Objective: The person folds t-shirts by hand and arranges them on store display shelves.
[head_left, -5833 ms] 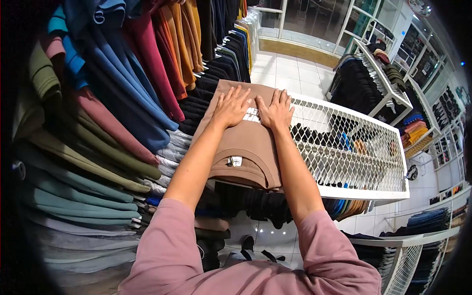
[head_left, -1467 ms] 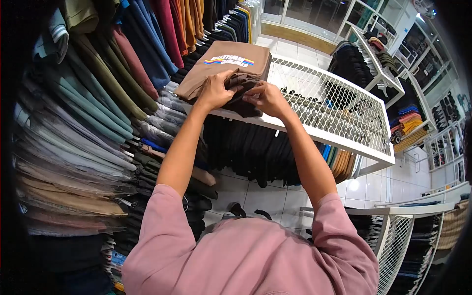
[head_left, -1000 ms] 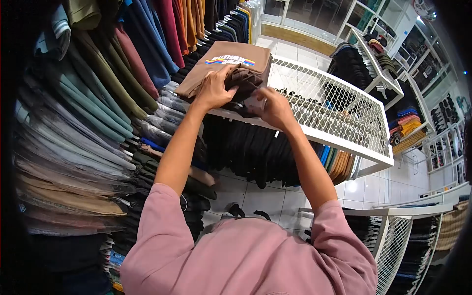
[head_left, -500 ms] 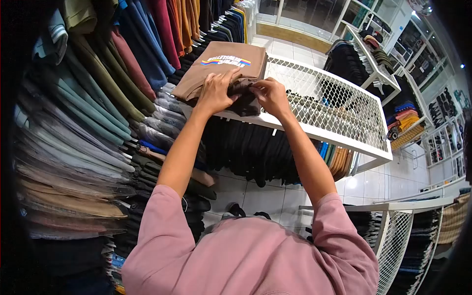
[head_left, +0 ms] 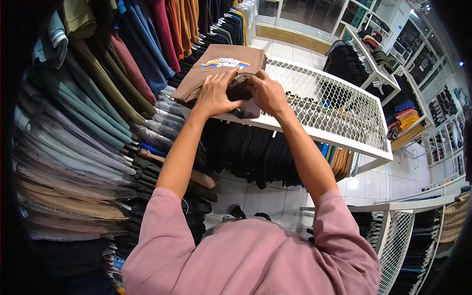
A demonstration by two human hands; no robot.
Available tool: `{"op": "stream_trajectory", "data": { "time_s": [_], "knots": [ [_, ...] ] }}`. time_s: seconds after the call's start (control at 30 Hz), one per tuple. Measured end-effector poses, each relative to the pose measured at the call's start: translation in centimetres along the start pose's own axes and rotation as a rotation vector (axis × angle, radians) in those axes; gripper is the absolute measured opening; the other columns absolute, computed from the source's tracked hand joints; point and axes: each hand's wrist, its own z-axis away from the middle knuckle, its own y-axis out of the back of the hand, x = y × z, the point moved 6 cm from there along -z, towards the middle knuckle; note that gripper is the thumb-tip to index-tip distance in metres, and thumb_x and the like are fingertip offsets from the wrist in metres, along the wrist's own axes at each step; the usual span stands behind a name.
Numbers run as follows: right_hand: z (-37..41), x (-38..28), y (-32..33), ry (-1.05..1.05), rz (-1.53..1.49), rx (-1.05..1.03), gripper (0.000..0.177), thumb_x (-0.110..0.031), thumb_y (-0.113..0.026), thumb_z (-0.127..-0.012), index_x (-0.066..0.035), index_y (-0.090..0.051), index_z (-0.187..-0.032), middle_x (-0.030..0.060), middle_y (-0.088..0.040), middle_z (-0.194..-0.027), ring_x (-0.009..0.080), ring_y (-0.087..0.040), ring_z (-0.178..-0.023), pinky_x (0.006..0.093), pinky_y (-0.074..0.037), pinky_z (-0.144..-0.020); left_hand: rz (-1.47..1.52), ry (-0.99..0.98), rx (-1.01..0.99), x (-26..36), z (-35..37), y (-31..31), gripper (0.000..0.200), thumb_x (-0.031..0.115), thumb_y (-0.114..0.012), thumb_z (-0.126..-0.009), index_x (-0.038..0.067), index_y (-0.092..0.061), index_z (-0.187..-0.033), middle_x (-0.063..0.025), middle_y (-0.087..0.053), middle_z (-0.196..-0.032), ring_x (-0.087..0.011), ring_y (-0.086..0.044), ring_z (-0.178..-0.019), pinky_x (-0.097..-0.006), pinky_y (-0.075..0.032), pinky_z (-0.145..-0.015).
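Observation:
A folded brown T-shirt (head_left: 196,76) with white lettering and a rainbow stripe lies on the near-left end of a white mesh rack top. My left hand (head_left: 214,96) rests across its front part, fingers stretched out and thumb apart. Beside it, my right hand (head_left: 268,94) has its fingers pinched on the shirt's front right edge. Between the two hands, darker brown cloth (head_left: 237,91) shows in a bunched fold under the lifted edge. Part of the fold is hidden by my fingers.
White mesh (head_left: 334,98) extends right from the shirt. Dark garments (head_left: 246,147) hang below it. A dense row of coloured clothes (head_left: 108,73) hangs close on the left. Another white rack (head_left: 393,226) stands at the lower right, with tiled floor (head_left: 265,201) between.
My right hand has shifted slightly left and up along the shirt's edge, its fingers curled more. The shirt's printed part has crumpled a little. My left hand stays nearly in place.

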Motion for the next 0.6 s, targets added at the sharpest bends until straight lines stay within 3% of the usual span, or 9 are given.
{"op": "stream_trajectory", "data": {
  "time_s": [0.1, 0.2, 0.3, 0.4, 0.47, 0.53, 0.6],
  "knots": [
    [-0.4, -0.8, 0.5, 0.003, -0.01, 0.052, 0.02, -0.019, -0.072, -0.087, -0.007, -0.068, -0.102, 0.0146, -0.063, -0.106, 0.0383, -0.069, -0.086, 0.0472, -0.057, -0.073, -0.112, 0.044, -0.017, -0.6, -0.6, -0.1, 0.083, 0.031, -0.085, -0.07, 0.013, -0.05, -0.144, -0.0176, -0.068, -0.122, -0.034, -0.064, -0.115, -0.0472, -0.038, -0.105],
    [2.1, -1.5, 2.3, -0.151, -0.132, 0.22, 0.024, -0.024, -0.076, -0.084, -0.009, -0.068, -0.101, 0.0146, -0.062, -0.104, 0.038, -0.069, -0.086, 0.0471, -0.057, -0.073, -0.133, 0.012, 0.05, -1.2, -1.4, 0.5, 0.08, 0.035, -0.085, -0.069, 0.007, -0.055, -0.138, -0.0187, -0.069, -0.119, -0.0363, -0.062, -0.117, -0.0461, -0.039, -0.107],
    [5.3, -0.2, -1.4, -0.001, -0.026, -0.234, 0.029, -0.025, -0.077, -0.083, -0.015, -0.071, -0.11, 0.0137, -0.063, -0.102, 0.0354, -0.069, -0.09, 0.0452, -0.057, -0.077, -0.119, 0.059, 0.047, -1.3, -1.9, 1.3, 0.078, 0.035, -0.085, -0.068, 0.005, -0.057, -0.135, -0.0194, -0.069, -0.12, -0.0368, -0.063, -0.115, -0.0459, -0.04, -0.106],
    [4.9, 2.0, -3.4, 0.056, -0.077, -0.224, 0.03, -0.023, -0.074, -0.086, -0.017, -0.071, -0.115, 0.0137, -0.063, -0.105, 0.0345, -0.069, -0.092, 0.0445, -0.057, -0.078, -0.12, 0.067, 0.015, -1.3, -2.0, 0.9, 0.077, 0.036, -0.085, -0.069, 0.005, -0.058, -0.133, -0.019, -0.069, -0.12, -0.0367, -0.063, -0.116, -0.0463, -0.041, -0.106],
    [2.6, 0.7, -2.0, 0.002, -0.067, -0.217, 0.02, -0.02, -0.07, -0.088, -0.013, -0.073, -0.107, 0.0153, -0.064, -0.107, 0.036, -0.069, -0.09, 0.0458, -0.057, -0.078, -0.117, 0.075, 0.018, -1.6, -1.6, 0.6, 0.075, 0.036, -0.085, -0.069, 0.005, -0.058, -0.132, -0.019, -0.069, -0.12, -0.0369, -0.063, -0.117, -0.0463, -0.041, -0.107],
    [0.5, 0.4, 0.2, -0.132, -0.053, 0.014, 0.014, -0.016, -0.067, -0.089, -0.009, -0.073, -0.1, 0.0171, -0.065, -0.108, 0.0382, -0.069, -0.088, 0.0479, -0.056, -0.079, -0.1, 0.061, -0.009, -1.8, -1.5, 0.0, 0.085, 0.035, -0.087, -0.067, 0.006, -0.053, -0.14, -0.0195, -0.068, -0.123, -0.0369, -0.062, -0.118, -0.0467, -0.04, -0.108],
    [-0.3, 0.9, 0.0, -0.092, -0.072, 0.045, 0.011, -0.014, -0.066, -0.089, -0.007, -0.069, -0.097, 0.0182, -0.063, -0.107, 0.0411, -0.068, -0.085, 0.0503, -0.056, -0.078, -0.005, 0.017, 0.148, -1.1, -1.1, 0.5, 0.099, 0.029, -0.087, -0.066, 0.009, -0.041, -0.151, -0.0202, -0.065, -0.128, -0.0373, -0.061, -0.12, -0.0471, -0.039, -0.109]
  ]
}}
